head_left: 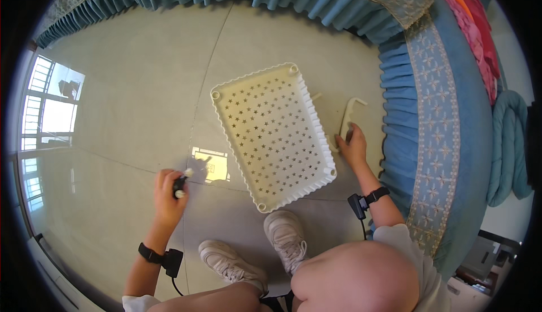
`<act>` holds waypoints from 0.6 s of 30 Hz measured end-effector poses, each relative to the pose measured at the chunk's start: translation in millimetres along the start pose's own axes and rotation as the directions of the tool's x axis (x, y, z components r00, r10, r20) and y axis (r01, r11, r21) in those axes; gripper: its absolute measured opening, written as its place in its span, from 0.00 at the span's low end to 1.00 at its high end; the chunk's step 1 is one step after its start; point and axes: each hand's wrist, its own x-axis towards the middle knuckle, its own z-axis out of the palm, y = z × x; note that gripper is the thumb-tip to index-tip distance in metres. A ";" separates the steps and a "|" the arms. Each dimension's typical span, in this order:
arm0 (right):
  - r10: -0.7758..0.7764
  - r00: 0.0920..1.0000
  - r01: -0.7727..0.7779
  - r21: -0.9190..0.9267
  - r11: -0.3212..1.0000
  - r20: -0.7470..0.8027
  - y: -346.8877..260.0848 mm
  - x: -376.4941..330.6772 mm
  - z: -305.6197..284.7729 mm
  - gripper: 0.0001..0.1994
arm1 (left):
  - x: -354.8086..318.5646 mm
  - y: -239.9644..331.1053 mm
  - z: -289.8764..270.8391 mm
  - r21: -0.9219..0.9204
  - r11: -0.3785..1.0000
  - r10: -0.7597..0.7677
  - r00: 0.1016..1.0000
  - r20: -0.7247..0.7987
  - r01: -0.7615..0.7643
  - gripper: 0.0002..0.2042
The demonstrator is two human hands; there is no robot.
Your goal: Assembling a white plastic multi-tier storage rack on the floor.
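A cream plastic tray with star-shaped holes and a scalloped rim lies flat on the glossy tiled floor. My left hand hovers to its left, closed around a small black and white caster wheel. On the tray's right side, my right hand rests on the floor with its fingers on the lower end of a cream plastic bracket piece. Another small cream piece peeks out by the tray's right rim.
A bed with a blue pleated skirt and patterned cover curves around the back and right. My white sneakers stand just below the tray. Both wrists wear black bands with cables. Window light reflects off the floor at left.
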 end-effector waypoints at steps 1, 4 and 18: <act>0.007 1.000 -0.006 -0.065 0.998 0.014 11.6 -0.1 -2.7 0.27 | 16.8 24.2 5.3 -0.016 0.995 0.100 0.995 0.011 -0.099 0.18; -0.024 0.999 0.020 -0.104 0.994 -0.039 17.7 -0.4 2.9 0.25 | 47.8 66.1 -1.3 -0.079 0.961 0.273 0.952 0.135 -0.265 0.20; -0.199 0.949 0.155 0.186 0.970 0.245 -19.5 -19.1 22.9 0.20 | 124.5 110.2 61.2 0.137 0.768 0.464 0.692 0.553 -0.625 0.30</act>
